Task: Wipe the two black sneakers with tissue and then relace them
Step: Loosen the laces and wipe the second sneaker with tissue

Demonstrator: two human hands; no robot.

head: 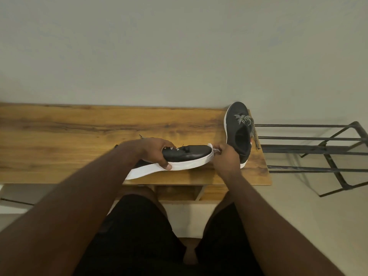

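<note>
A black sneaker with a white sole (191,154) lies on its side near the front of the wooden table (79,136), toe to the right. My left hand (157,152) grips it over the middle, thumb pressed on the sole. My right hand (226,158) pinches a white tissue (214,150) against the toe. A second black sneaker (238,128) with speckled laces stands on the table's right end, behind my right hand. A loose lace end (141,137) shows behind my left hand.
A black metal rack (318,148) stands on the floor right of the table. A plain wall runs behind the table. My knees in black shorts sit below the table's front edge, under which an open shelf shows.
</note>
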